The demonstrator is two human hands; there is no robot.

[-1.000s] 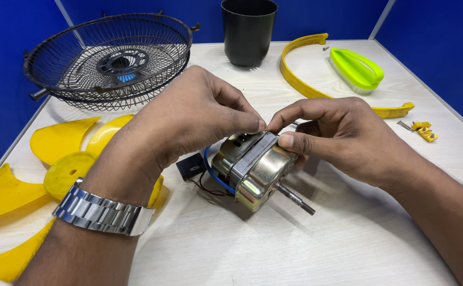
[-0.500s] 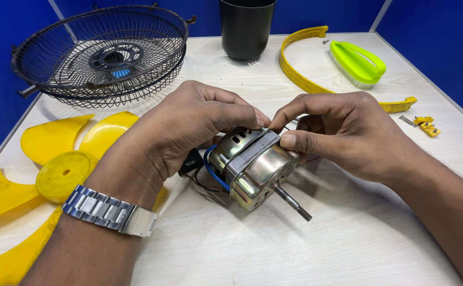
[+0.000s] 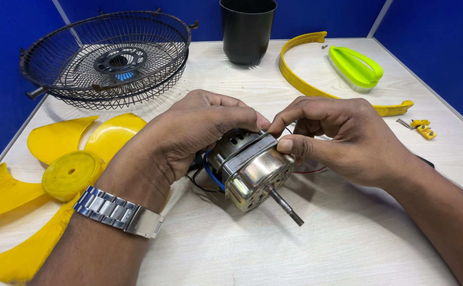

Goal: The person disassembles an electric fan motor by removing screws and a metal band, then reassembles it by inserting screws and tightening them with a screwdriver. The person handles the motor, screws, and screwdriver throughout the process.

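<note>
A silver fan motor (image 3: 252,172) with a steel shaft (image 3: 286,206) pointing toward me rests on the pale wooden table (image 3: 321,249). My left hand (image 3: 194,132), with a metal watch on its wrist, grips the motor from the left and top. My right hand (image 3: 337,137) holds it from the right, thumb and forefinger pinched at the motor's top edge. Blue, red and black wires (image 3: 206,177) trail from the motor's back.
A yellow fan blade (image 3: 56,175) lies at the left. A black wire fan guard (image 3: 107,55) sits at the back left, a black cup-shaped housing (image 3: 247,29) behind. A yellow curved band (image 3: 303,79), a green brush (image 3: 356,66) and a small yellow clip (image 3: 422,128) lie right.
The view has shifted slightly closer and lower. Both hands keep their hold on the motor, whose shaft end has tilted a little downward.
</note>
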